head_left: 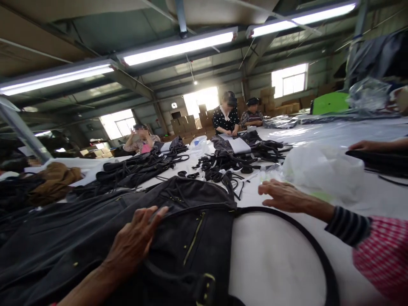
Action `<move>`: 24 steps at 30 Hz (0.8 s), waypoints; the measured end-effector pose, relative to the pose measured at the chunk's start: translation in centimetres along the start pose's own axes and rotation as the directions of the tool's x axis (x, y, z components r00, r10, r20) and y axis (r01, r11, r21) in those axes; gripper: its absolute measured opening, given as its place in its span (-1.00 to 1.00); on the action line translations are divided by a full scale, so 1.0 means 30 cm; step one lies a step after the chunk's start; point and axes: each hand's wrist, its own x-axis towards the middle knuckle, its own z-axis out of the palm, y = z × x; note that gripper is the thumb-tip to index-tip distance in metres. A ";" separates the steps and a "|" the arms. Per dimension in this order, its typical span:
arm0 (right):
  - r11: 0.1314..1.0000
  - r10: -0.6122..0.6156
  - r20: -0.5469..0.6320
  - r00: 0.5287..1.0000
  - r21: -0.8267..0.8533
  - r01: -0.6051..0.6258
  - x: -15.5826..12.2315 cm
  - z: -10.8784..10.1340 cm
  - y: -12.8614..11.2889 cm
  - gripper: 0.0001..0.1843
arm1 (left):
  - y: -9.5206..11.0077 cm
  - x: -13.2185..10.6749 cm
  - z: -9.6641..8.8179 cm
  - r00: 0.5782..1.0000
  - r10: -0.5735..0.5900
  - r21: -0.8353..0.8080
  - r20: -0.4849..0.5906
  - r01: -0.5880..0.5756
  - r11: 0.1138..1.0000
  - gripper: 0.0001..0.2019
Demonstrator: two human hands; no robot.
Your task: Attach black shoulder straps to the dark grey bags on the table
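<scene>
My left hand (135, 238) lies flat on a black suede bag (178, 238) with gold zips, fingers stretched out and open. My right hand (282, 195) reaches forward over the white table (274, 263), fingers extended and apart, holding nothing. It hovers beside a crumpled white plastic bag (321, 170). A black strap (306, 238) curves from the bag across the table under my right forearm, which wears a striped cuff and a red checked sleeve.
Piles of black straps (223, 163) and more black bags (137, 168) cover the middle of the table. Three people work at the far side (227, 114). Another person's hand (366, 145) rests at the right on a dark item. Cardboard boxes stand behind.
</scene>
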 end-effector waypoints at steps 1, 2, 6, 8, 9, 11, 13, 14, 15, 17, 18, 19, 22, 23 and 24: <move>0.997 -0.081 -0.022 0.996 -0.007 0.081 -0.009 0.033 -0.054 -0.77 | 0.013 0.006 0.003 0.985 0.171 0.054 0.033 -0.172 0.984 -0.28; 0.989 -0.147 -0.011 0.989 0.012 0.147 -0.015 0.069 -0.114 -0.76 | 0.021 0.020 0.001 0.949 0.299 0.059 0.100 -0.306 0.950 -0.25; 0.979 -0.182 -0.092 0.979 0.078 0.189 -0.029 0.241 -0.323 -0.69 | 0.037 0.167 -0.079 0.824 0.397 -0.185 0.403 -0.352 0.918 -0.51; 0.979 -0.201 -0.153 0.967 0.006 0.205 -0.031 0.337 -0.369 -0.69 | 0.095 0.283 -0.143 0.820 0.345 -0.285 0.456 -0.233 0.930 -0.81; 0.980 -0.198 -0.177 0.964 -0.034 0.195 -0.031 0.381 -0.377 -0.68 | 0.146 0.345 -0.167 0.840 0.331 -0.315 0.429 -0.205 0.927 -0.87; 0.980 -0.194 -0.211 0.958 -0.088 0.179 -0.030 0.452 -0.373 -0.65 | 0.282 0.466 -0.175 0.955 0.215 -0.374 0.206 -0.127 0.919 -0.73; 0.977 -0.202 -0.233 0.951 -0.114 0.179 -0.025 0.495 -0.357 -0.61 | 0.436 0.571 -0.121 0.984 0.141 -0.370 0.111 -0.091 0.925 -0.67; 0.974 -0.213 -0.237 0.948 -0.125 0.188 -0.021 0.507 -0.349 -0.60 | 0.507 0.615 -0.073 0.987 0.119 -0.375 0.107 -0.071 0.924 -0.64; 0.971 -0.224 -0.240 0.945 -0.139 0.195 -0.017 0.514 -0.342 -0.61 | 0.569 0.653 -0.018 0.989 0.095 -0.381 0.113 -0.046 0.923 -0.64; 0.964 -0.241 -0.226 0.944 -0.169 0.206 -0.008 0.516 -0.336 -0.63 | 0.659 0.709 0.097 0.991 0.036 -0.406 0.132 0.021 0.914 -0.70; 0.962 -0.244 -0.217 0.945 -0.179 0.207 -0.004 0.513 -0.335 -0.64 | 0.684 0.728 0.149 0.989 0.010 -0.427 0.146 0.054 0.903 -0.71; 0.962 -0.241 -0.212 0.947 -0.179 0.205 -0.003 0.507 -0.335 -0.65 | 0.697 0.743 0.194 0.987 -0.015 -0.452 0.160 0.087 0.888 -0.72; 0.970 -0.241 -0.201 0.949 -0.062 0.234 0.000 0.463 -0.329 -0.69 | 0.675 0.772 0.279 0.980 -0.073 -0.562 0.187 0.168 0.810 -0.71; 0.969 -0.233 -0.213 0.949 0.026 0.244 0.005 0.439 -0.320 -0.72 | 0.655 0.779 0.294 0.977 -0.087 -0.611 0.194 0.190 0.768 -0.70; 0.962 -0.211 -0.235 0.949 0.125 0.244 0.017 0.410 -0.307 -0.75 | 0.634 0.788 0.305 0.974 -0.095 -0.666 0.205 0.209 0.716 -0.70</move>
